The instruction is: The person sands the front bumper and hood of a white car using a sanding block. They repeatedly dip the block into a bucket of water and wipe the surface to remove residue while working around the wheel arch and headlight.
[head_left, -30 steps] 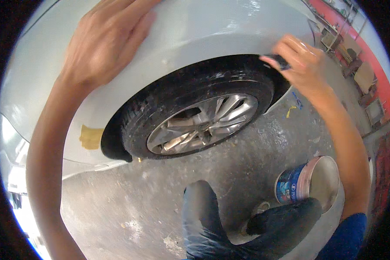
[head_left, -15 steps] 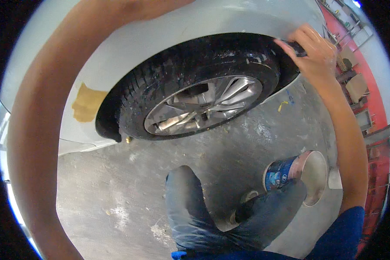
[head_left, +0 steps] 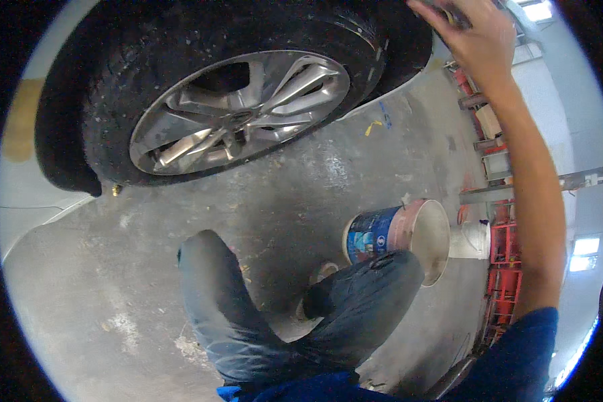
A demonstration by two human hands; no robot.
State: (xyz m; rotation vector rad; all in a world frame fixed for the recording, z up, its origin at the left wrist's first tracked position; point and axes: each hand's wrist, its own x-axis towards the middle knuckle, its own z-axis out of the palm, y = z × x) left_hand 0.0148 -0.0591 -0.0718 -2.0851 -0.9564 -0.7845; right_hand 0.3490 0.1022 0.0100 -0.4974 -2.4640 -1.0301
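Note:
At the top right my right hand [head_left: 479, 33] is raised beside the car's wheel arch, fingers curled round a small dark object [head_left: 454, 17] that is mostly covered by the hand. Its exact kind cannot be made out. My left hand and arm are out of the picture. Below and to the left of the right hand is the car's wheel, with a black tyre [head_left: 107, 114] and a silver alloy rim [head_left: 238, 120]. The light-coloured car body [head_left: 20, 177] carries a tan patch [head_left: 21, 124] behind the wheel.
A blue and pink bucket [head_left: 380, 234] lies on its side by my right knee [head_left: 395, 268]. Farther right are a white container [head_left: 472, 240] and red racks [head_left: 506, 275]. Small yellow and blue scraps [head_left: 372, 127] lie on the grey floor [head_left: 301, 181].
The view has shifted right, so the wheel and bucket appear farther left. My left arm has left the picture. My right hand appears higher, still round the dark object.

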